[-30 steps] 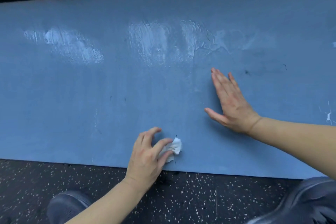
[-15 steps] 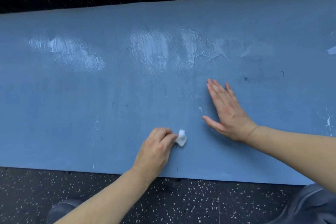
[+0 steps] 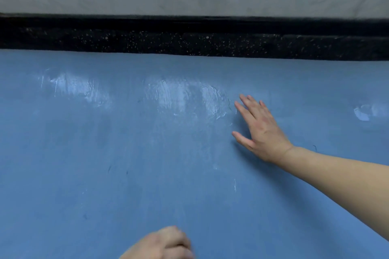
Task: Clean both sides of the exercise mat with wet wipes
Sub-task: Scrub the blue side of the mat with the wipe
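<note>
Exercise mat point(image 3: 147, 174) lies flat on the floor point(image 3: 189, 44), filling 3 to 9 o'clock, likely soft, floppy, wet-slick, best lifted by an edge; right hand point(image 3: 261, 132), fingers straight, presses it; left hand point(image 3: 162, 244) curled at 6 o'clock, contents hidden.

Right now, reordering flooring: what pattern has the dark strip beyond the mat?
Black floor strip with pale speckles, in the head view.

Left hand point(image 3: 162, 244) blurred, cut off by the bottom edge, fingers curled; any wipe in it stays hidden
</note>
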The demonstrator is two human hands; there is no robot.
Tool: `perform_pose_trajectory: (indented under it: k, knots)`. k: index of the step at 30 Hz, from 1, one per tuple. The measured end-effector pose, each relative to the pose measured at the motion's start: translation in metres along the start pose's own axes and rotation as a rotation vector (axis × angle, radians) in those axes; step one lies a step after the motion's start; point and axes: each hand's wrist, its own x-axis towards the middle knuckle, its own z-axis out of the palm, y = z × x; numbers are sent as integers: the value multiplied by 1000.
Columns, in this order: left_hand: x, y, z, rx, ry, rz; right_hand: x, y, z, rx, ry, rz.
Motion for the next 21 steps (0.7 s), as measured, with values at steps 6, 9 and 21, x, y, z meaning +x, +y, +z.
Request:
perform_pose_trajectory:
  k: [6, 9, 21]
  knots:
    - [219, -108, -121, 149, 600, -268, 73, 5, 1, -145, -141, 195]
    - [320, -147, -172, 230, 672, -360, 73, 7, 18, -278, -126, 174]
    - [266, -110, -80, 256, 145, 58, 81, 7, 12, -257, -246, 162]
